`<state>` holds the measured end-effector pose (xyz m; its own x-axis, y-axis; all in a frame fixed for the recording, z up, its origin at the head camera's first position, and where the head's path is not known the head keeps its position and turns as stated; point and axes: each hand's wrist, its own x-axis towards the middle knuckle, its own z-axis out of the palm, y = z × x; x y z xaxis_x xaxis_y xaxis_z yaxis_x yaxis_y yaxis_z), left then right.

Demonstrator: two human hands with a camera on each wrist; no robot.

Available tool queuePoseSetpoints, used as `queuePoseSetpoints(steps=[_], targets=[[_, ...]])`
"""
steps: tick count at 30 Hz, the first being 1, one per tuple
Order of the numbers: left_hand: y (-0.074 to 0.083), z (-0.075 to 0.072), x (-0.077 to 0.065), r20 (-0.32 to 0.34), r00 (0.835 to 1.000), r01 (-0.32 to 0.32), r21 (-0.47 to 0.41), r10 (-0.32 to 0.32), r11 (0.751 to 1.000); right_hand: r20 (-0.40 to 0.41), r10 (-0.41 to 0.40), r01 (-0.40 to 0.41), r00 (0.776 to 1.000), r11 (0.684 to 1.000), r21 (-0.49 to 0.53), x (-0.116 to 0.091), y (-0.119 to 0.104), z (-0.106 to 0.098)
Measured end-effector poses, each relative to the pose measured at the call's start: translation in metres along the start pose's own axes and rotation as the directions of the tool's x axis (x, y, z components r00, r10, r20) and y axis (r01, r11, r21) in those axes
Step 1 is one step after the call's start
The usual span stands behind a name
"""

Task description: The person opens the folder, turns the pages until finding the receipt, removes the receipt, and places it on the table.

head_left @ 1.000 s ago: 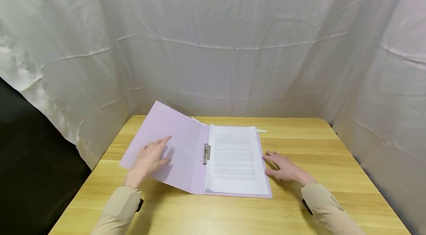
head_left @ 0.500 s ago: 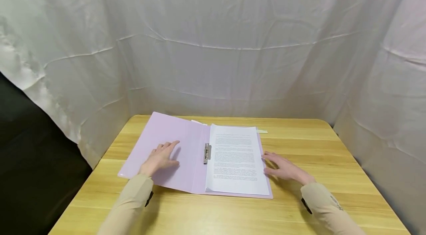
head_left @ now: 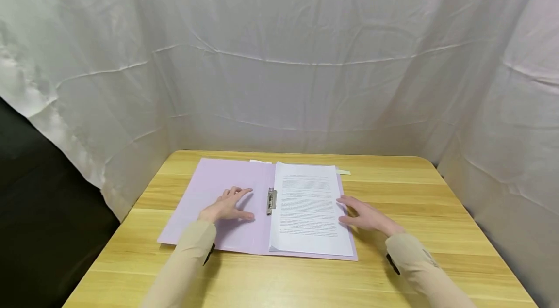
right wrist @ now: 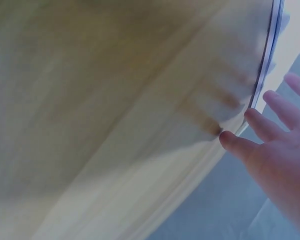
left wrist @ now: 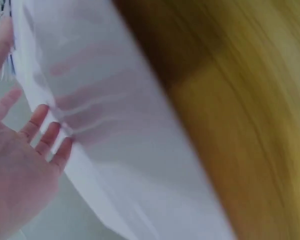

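A light purple folder (head_left: 192,206) lies spread open on the wooden table, its cover to the left. On its right side rests a stack of printed paper (head_left: 307,211), beside a metal clip (head_left: 271,201) at the spine. My left hand (head_left: 227,207) is over the inside of the cover, fingers extended toward the clip. In the left wrist view, the fingertips (left wrist: 64,150) are right at the cover's surface. My right hand (head_left: 364,215) is at the right edge of the folder, fingers spread, their tips overlapping the paper's margin. Neither hand holds anything.
The wooden table (head_left: 393,177) has a back edge close to a grey cloth curtain (head_left: 297,104). A pale tab (head_left: 343,172) sticks out at the folder's upper right. White paper (head_left: 257,161) peeks out behind the cover's top edge.
The folder's cover has come down from a tilt to nearly flat. My left hand has moved right across it, toward the clip. My right hand has shifted slightly left over the paper's edge.
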<state>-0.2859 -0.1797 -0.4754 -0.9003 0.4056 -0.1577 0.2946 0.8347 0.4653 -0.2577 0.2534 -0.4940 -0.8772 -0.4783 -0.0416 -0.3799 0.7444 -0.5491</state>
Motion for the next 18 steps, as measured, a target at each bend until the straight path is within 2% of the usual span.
queuePoseSetpoints(steps=[4, 7, 12, 18], targets=[[0.0, 0.007, 0.008, 0.023, 0.998, -0.051, -0.082, 0.053, 0.995, -0.012, -0.021, 0.021, 1.0, 1.0, 0.011, 0.005, -0.002, 0.002], [0.002, 0.01, 0.012, 0.059, 0.996, -0.064, -0.086, 0.069, 0.994, -0.018, -0.038, 0.038, 0.999, 0.999, 0.008, 0.007, -0.004, 0.003], [0.006, 0.014, 0.014, 0.112, 0.993, -0.044, -0.01, 0.045, 0.999, -0.007, -0.016, 0.017, 1.0, 1.0, 0.025, 0.009, -0.005, 0.002], [0.02, 0.017, 0.016, 0.149, 0.989, -0.015, 0.094, 0.0, 0.995, 0.004, 0.005, -0.005, 1.0, 1.0, 0.026, 0.005, -0.001, 0.001]])
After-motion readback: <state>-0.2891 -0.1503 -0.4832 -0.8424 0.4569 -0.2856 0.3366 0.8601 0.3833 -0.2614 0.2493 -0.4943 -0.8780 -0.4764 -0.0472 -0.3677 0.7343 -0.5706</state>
